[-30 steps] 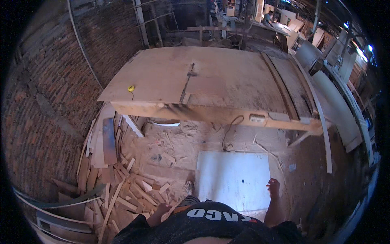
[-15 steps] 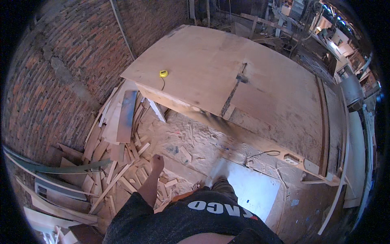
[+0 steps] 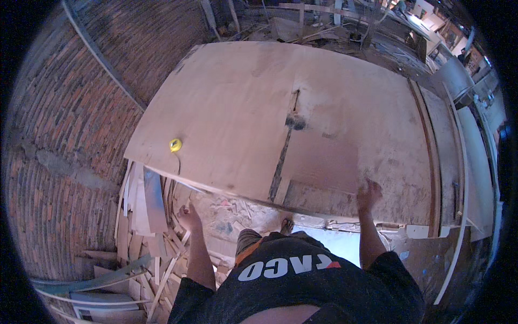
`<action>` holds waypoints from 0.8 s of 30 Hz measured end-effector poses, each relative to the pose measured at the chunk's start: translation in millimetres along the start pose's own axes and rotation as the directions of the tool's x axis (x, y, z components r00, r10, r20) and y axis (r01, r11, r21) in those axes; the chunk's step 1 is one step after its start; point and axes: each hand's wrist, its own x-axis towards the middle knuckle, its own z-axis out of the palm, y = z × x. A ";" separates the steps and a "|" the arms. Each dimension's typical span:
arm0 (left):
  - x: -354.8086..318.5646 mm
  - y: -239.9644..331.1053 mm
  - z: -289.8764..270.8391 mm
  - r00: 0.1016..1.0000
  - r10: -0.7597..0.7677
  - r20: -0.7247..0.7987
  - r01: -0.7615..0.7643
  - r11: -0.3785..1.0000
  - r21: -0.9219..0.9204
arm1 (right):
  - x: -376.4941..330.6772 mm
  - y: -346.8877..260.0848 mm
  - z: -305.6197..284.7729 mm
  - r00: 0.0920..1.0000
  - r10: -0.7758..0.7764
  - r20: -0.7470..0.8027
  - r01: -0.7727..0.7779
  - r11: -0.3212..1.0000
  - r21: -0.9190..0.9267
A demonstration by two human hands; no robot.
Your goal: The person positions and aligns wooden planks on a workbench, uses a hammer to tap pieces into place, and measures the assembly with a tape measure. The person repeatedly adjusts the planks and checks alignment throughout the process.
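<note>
My left hand [image 3: 189,217] hangs in front of the worktable's near edge, above wood scraps, its fingers loosely apart and holding nothing. My right hand [image 3: 369,195] is over the near part of the wide plywood worktable [image 3: 232,108], beside the right corner of a thin brown board [image 3: 322,162]. Its fingers look parted and slightly smeared, with nothing seen in them; whether it touches the board cannot be told. A yellow tape measure [image 3: 175,144] rests near the table's left corner, a dark cord or strap trailing from it.
A brick wall [image 3: 70,124] rises on the left. Offcuts and planks [image 3: 143,208] lean and lie below the table's left end. A long dark wood strip [image 3: 426,156] runs along the table's right side. A pale sheet [image 3: 329,242] lies on the floor by my feet.
I have come closer to the table, which now fills more of the view. My right hand has come into view over the tabletop. The left hand's fingers have loosened from a curled pose.
</note>
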 end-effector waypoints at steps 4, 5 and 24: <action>80.8 12.2 18.0 0.987 0.154 0.033 -0.154 0.988 -0.010 | 68.8 -83.3 122.3 0.903 -0.124 0.411 0.257 0.923 -0.285; 103.7 9.0 23.8 0.968 0.251 0.008 -0.251 0.967 -0.038 | 80.1 -138.8 114.0 0.851 -0.155 0.502 0.243 0.963 -0.114; 289.7 90.3 174.6 0.998 -0.056 -0.007 0.053 0.881 0.470 | 64.2 -227.1 225.2 0.807 0.110 0.580 0.115 0.934 -0.338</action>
